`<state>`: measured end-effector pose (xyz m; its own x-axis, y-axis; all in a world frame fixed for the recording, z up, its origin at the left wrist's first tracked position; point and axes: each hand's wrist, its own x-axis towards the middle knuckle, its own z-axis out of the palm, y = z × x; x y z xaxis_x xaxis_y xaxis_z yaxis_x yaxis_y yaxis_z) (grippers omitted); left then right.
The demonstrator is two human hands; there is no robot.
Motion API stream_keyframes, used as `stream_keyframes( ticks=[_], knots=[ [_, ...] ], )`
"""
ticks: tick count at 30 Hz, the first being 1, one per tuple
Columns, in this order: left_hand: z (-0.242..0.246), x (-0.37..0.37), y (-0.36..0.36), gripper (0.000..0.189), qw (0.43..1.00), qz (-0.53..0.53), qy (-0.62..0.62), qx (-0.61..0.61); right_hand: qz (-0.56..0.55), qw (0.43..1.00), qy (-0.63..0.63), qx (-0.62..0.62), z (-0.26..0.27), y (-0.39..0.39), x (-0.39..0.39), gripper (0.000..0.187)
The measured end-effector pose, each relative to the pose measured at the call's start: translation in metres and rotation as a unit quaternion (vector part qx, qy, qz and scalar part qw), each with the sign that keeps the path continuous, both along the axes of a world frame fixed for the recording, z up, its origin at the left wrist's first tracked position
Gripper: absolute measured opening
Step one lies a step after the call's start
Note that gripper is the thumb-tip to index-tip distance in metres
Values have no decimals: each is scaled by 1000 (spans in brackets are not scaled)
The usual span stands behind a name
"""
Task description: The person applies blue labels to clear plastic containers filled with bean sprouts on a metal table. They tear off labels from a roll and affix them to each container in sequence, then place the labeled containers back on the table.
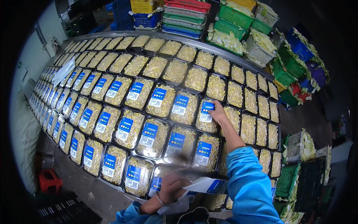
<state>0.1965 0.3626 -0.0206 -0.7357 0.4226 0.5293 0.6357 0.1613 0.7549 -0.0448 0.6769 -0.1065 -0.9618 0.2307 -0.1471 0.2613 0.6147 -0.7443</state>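
Observation:
Rows of black plastic trays of bean sprouts under clear film cover a metal table. My right hand [218, 112] reaches out over one tray [206, 125], its fingers on the blue-and-white label [207, 111] lying on the film. Close to my body, my left hand [174, 187] grips a strip of labels on white backing paper [200, 184]. A blue label shows at the strip's right end, beside my right sleeve. Labels sit on the trays to the left and near me, such as this labelled tray [180, 107]. Trays farther back and to the right are plain, like this unlabelled tray [196, 79].
A loose white paper sheet [63, 72] lies across trays at the left. Stacked plastic crates [183, 21] stand behind the table's metal edge [221, 46]. Green crates of cabbage leaves [232, 30] line the right side. A red stool [49, 180] is on the floor at lower left.

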Motion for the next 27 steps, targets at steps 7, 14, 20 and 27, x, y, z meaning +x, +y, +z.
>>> stream_keyframes(
  ticks=[7,14,20,27],
  knots=[
    [1,-8,21,22,998,0,54,-39,-23,973,-64,222,37,-40,10,55],
    [12,-32,36,21,981,125,127,-82,239,934,-85,-252,126,-29,116,45],
    [26,-15,77,12,981,91,-72,157,279,896,-100,-331,175,-25,220,32],
    [30,3,106,7,983,63,-138,101,258,954,50,-142,193,-8,256,12]
  ],
)
